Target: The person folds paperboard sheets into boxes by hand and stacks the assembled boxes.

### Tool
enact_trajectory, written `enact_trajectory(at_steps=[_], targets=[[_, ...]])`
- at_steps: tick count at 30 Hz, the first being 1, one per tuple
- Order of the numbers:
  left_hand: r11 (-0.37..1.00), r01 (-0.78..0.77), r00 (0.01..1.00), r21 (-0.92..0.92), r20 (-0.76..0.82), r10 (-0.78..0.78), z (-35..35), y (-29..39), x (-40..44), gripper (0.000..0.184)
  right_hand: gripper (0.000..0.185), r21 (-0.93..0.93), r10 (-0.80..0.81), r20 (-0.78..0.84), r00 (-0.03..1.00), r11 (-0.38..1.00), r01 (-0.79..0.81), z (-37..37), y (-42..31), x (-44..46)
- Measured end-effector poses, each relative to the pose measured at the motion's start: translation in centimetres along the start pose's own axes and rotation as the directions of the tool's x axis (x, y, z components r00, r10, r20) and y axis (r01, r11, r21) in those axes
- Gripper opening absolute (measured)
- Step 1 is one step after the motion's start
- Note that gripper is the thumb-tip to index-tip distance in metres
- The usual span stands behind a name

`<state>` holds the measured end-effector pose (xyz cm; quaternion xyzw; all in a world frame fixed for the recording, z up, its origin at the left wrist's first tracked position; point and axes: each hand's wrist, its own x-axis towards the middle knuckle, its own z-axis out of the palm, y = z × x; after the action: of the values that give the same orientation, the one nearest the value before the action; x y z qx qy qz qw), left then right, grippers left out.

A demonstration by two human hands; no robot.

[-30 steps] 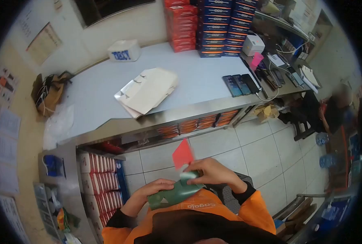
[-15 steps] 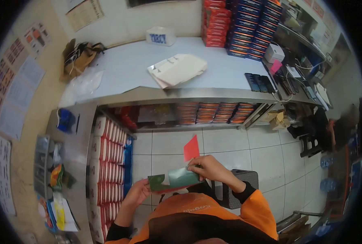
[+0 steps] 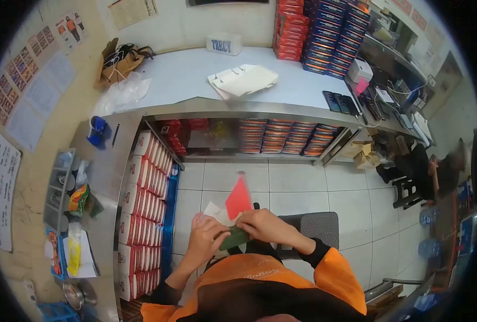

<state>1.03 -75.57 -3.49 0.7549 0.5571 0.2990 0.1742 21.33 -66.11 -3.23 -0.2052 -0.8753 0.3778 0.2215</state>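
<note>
My left hand [image 3: 207, 238] pinches the left side of a green card or packet [image 3: 234, 238], with its fingers bent over the edge. On the other side, my right hand [image 3: 263, 227] grips the top right of the same green piece. A red-pink sheet [image 3: 239, 199] stands up from between my hands, its lower end at my right fingers. Whitish paper [image 3: 213, 209] shows beside it, above my left fingers. How these pieces join is hidden by my fingers.
Ahead is a counter [image 3: 179, 80] with folded white papers [image 3: 244, 80], phones [image 3: 340, 102] and stacked blue boxes [image 3: 335, 40]. Boxes [image 3: 142, 214] fill a left shelf. A grey stool [image 3: 319, 231] is at my right. A person [image 3: 448, 166] sits at far right.
My hands have come closer together around the green piece, which now shows less of its surface. Whitish paper has come into view by my left fingers. The view has turned left.
</note>
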Motion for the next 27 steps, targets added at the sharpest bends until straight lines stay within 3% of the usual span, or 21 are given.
enact_trajectory(at_steps=[1,2,3,4,5,7,8,10,11,13,14,16,17,18,19,20,21,23,24,25,27], targets=[[1.0,0.011,0.997,-0.007,-0.081,-0.012,-0.1,-0.3,-0.5,0.032,0.017,0.099,0.091,-0.01,0.996,0.991,-0.09,-0.1,-0.4,-0.5],[1.0,0.001,0.997,-0.005,-0.077,-0.001,-0.1,-0.8,-0.9,0.032,0.017,0.096,0.092,-0.022,0.996,0.991,-0.09,-0.3,-0.9,-1.1],[0.982,0.029,0.905,-0.188,-0.412,-0.106,-0.2,-1.4,-1.3,0.044,0.019,0.329,0.319,-0.041,0.947,0.899,-0.289,-0.5,-1.2,-1.8],[0.959,0.023,0.815,-0.282,-0.551,-0.182,-0.4,-2.2,-2.0,0.05,0.021,0.543,0.525,-0.004,0.851,0.716,-0.44,-0.7,-1.4,-2.6],[0.93,-0.016,0.698,-0.367,-0.67,-0.252,-0.5,-3.0,-2.8,0.056,0.021,0.541,0.525,-0.011,0.851,0.719,-0.436,-0.5,-0.3,-3.7],[0.825,0.134,0.694,-0.55,-0.542,-0.474,-1.3,-4.6,-5.9,0.071,0.026,0.82,0.567,0.064,0.822,0.439,-0.366,0.8,2.3,-5.5],[0.825,0.136,0.688,-0.548,-0.548,-0.477,-1.5,-4.6,-7.3,0.071,0.026,0.819,0.561,0.07,0.825,0.44,-0.369,1.6,2.0,-5.7],[0.525,0.228,0.783,-0.82,-0.165,-0.599,-1.9,-4.2,-9.7,0.053,0.033,0.985,0.771,0.078,0.632,0.039,-0.17,2.9,-0.2,-5.2],[0.523,0.222,0.771,-0.823,-0.18,-0.611,-2.4,-4.7,-10.7,0.053,0.033,0.981,0.763,0.091,0.64,0.041,-0.188,4.1,0.8,-5.6],[0.665,0.305,0.856,-0.682,-0.11,-0.505,-3.4,-5.3,-12.1,0.032,0.042,0.985,0.686,0.175,0.706,-0.122,-0.125,6.7,3.3,-6.4],[0.547,0.294,0.755,-0.784,-0.16,-0.636,-3.8,-4.3,-12.3,0.012,0.042,0.982,0.677,0.187,0.712,-0.12,-0.144,7.3,3.4,-6.5],[0.625,0.312,0.768,-0.716,-0.197,-0.609,-6.3,-2.7,-13.0,0.01,0.047,0.934,0.536,0.357,0.765,-0.178,-0.311,7.8,2.4,-5.9],[0.697,0.332,0.793,-0.636,-0.211,-0.571,-7.6,-2.1,-13.3,0.008,0.047,0.931,0.532,0.364,0.764,-0.176,-0.321,8.3,3.0,-5.6],[0.829,0.328,0.863,-0.452,-0.214,-0.458,-9.2,-1.5,-13.6,0.006,0.05,0.893,0.546,0.382,0.745,-0.011,-0.449,8.8,4.1,-5.3],[0.827,0.329,0.859,-0.456,-0.219,-0.462,-10.4,0.1,-13.0,0.006,0.052,0.815,0.564,0.393,0.726,0.151,-0.559,9.1,4.7,-5.0],[0.926,0.251,0.944,-0.281,-0.14,-0.298,-11.3,2.0,-12.1,0.006,0.055,0.775,0.488,0.313,0.815,0.365,-0.516,8.3,3.9,-4.2],[0.985,0.134,0.99,-0.108,-0.027,-0.138,-11.2,3.3,-11.2,0.007,0.055,0.772,0.486,0.315,0.815,0.369,-0.518,7.6,2.7,-3.1],[0.99,0.091,0.996,-0.112,-0.01,-0.092,-9.1,4.2,-10.3,0.008,0.057,0.69,0.048,0.179,0.983,0.706,-0.16,6.4,-0.1,-1.2],[0.979,0.129,0.986,-0.158,0.123,-0.11,-8.2,4.4,-9.9,0.009,0.046,0.68,-0.049,0.143,0.989,0.731,-0.062,5.9,-1.6,-0.6],[0.966,0.169,0.96,-0.196,0.255,-0.116,-7.5,4.3,-9.5,0.01,0.046,0.679,-0.048,0.137,0.989,0.731,-0.059,5.3,-2.1,-0.6],[0.975,0.141,0.955,-0.172,0.282,-0.089,-6.4,3.8,-9.4,0.014,0.034,0.561,-0.124,0.428,0.895,0.813,-0.155,4.2,-2.4,-0.7]])
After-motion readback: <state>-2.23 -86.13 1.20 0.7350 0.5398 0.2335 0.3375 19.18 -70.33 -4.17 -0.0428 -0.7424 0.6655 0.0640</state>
